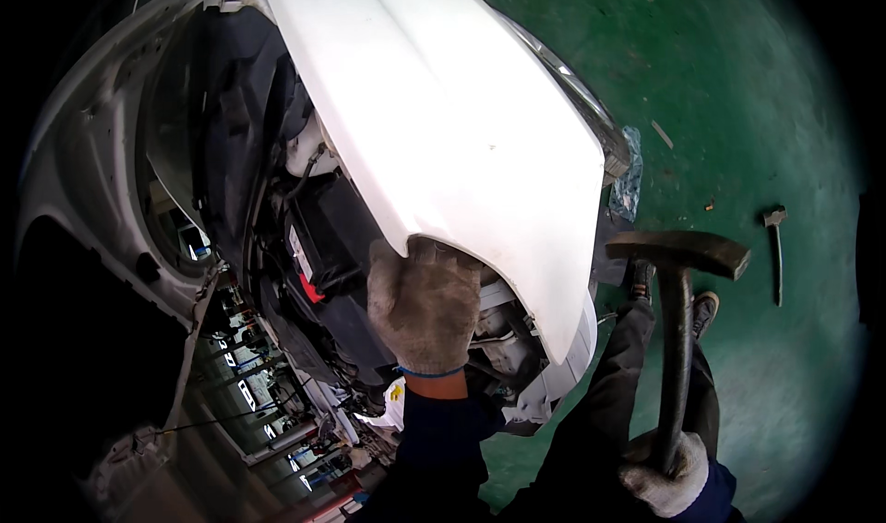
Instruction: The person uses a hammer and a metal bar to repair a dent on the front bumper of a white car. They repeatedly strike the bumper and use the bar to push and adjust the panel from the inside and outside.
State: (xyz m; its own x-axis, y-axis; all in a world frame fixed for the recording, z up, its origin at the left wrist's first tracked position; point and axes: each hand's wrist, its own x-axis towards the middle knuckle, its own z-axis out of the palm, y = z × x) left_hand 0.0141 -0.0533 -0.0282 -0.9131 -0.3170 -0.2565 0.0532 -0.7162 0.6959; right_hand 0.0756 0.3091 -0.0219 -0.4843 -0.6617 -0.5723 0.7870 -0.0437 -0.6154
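My right hand [672,482], in a pale work glove, is closed round the handle of a hammer [676,338]. The hammer stands upright with its long, dark, worn head at the top, apart from the car. My left hand [425,306], in a dirty grey-brown glove, is at the cut-out front edge of a white car fender [461,126]. Its fingers reach in beneath that edge, so their tips and anything they hold are hidden. Just left of this hand sits a black car battery [328,232] with a red terminal cover [310,288].
The raised hood [111,144] stands at the left. A second hammer [775,251] lies on the green floor [766,80] at the right. Clear crumpled plastic [628,177] lies by the wheel arch. My shoes [705,312] stand beside the car's front corner.
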